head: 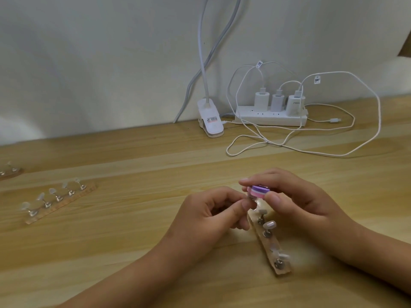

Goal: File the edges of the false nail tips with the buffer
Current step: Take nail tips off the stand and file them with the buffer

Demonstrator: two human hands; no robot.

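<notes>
Right grip, head view: my right hand (307, 196) pinches the buffer (325, 190) between thumb and fingertips, with its purple face up and the pink and white layers showing at the edge.
Left grip: my left hand (211, 210) is curled, with thumb and forefinger pinched on the far nail tip (250, 197). That tip is mostly hidden, so I cannot see the exact contact.
Where the work is: the buffer sits just above that tip, at the far end of the near holder strip (282, 271). The strip lies on the table (133, 241) between my hands.
Other tips: a grey nail tip (269, 224) and others stand on pegs along the same strip. A second strip (53, 210) with clear tips lies well apart to the left.
Handling: I judge the tips to be light, thin and springy, and likely to pop off their pegs. I would steady each one at its base and stroke lightly along the edge.
Buffer feel: it looks like a small foam block, soft enough to hold by its sides.
Background: a power strip (271, 120) and a clip lamp (210, 121) stand by the wall.
</notes>
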